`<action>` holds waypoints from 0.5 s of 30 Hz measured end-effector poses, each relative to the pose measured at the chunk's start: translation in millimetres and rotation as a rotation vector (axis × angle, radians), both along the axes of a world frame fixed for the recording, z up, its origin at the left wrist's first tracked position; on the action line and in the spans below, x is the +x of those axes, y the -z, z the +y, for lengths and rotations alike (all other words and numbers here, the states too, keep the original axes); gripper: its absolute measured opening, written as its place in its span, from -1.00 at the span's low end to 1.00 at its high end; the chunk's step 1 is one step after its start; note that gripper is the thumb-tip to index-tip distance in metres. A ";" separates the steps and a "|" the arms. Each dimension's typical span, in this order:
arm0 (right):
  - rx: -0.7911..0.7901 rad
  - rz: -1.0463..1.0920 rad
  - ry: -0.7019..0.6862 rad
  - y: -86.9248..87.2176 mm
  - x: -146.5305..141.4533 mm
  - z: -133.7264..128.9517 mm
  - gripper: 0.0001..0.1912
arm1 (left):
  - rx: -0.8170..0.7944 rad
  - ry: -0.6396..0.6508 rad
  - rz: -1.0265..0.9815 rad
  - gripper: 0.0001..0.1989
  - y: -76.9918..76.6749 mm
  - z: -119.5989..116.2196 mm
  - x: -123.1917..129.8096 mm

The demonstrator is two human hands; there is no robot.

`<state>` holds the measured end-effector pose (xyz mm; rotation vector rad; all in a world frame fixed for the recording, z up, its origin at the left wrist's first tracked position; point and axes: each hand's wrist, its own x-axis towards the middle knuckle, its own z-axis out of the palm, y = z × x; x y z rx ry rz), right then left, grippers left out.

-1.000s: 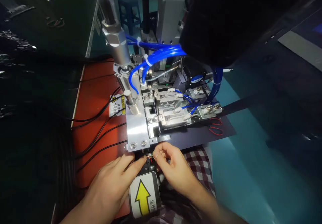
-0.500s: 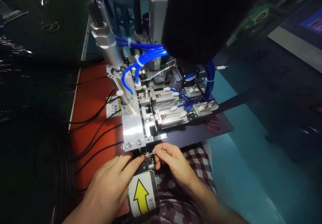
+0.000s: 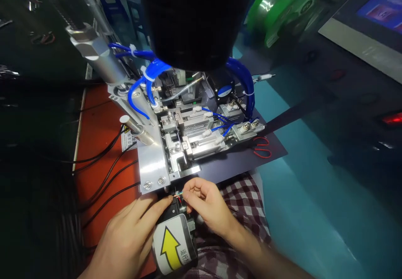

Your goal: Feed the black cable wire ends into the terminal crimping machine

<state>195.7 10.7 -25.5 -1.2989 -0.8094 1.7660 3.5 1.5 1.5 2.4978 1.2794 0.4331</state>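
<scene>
Writing: arrow label (image 3: 171,245), white with 1 yellow arrow, characters beginning 运行, remainder cut off by the label's curve. Warning sticker (image 3: 128,142) on the red base (image 3: 84,134) half hidden behind a metal rod; 保养 legible, small print not. Screen (image 3: 385,9), upper right: text too blurred to read.

Counts: 2 hands; 2 screws (image 3: 147,185) at the near edge of the metal plate (image 3: 152,166); 4 white hose fittings (image 3: 207,114); 3 white ties on the blue hoses (image 3: 250,84); 1 green spool (image 3: 271,7); 1 tool with red loop handles (image 3: 263,157) on the dark board.

Hands: right hand (image 3: 207,207) has thumb and forefinger pinched on the thin wires (image 3: 178,194), its other fingers curled. Left hand (image 3: 125,231) has its forefinger stretched to the opposite side of the wires; cannot tell if it grips them. Wires, 1 of them red, lie between the fingertips, above the black block (image 3: 171,214) and just beyond the plate's near edge.

Versus 0.5 s ago: view swung, machine and hands lie further left; spool and screen show more fully. Right-hand pinch unchanged.
</scene>
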 end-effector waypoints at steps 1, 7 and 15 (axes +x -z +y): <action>0.028 -0.028 0.013 1.0 -0.5 -0.5 -0.86 | 0.004 0.000 -0.001 -0.70 -0.1 0.3 0.0; 0.037 0.054 0.024 7.9 0.9 -2.4 -0.83 | 0.018 0.016 0.020 -0.69 -3.0 1.8 1.3; 0.008 -0.003 0.026 0.2 -5.1 -0.9 -0.86 | 0.107 0.013 0.116 -0.68 -18.0 1.1 11.6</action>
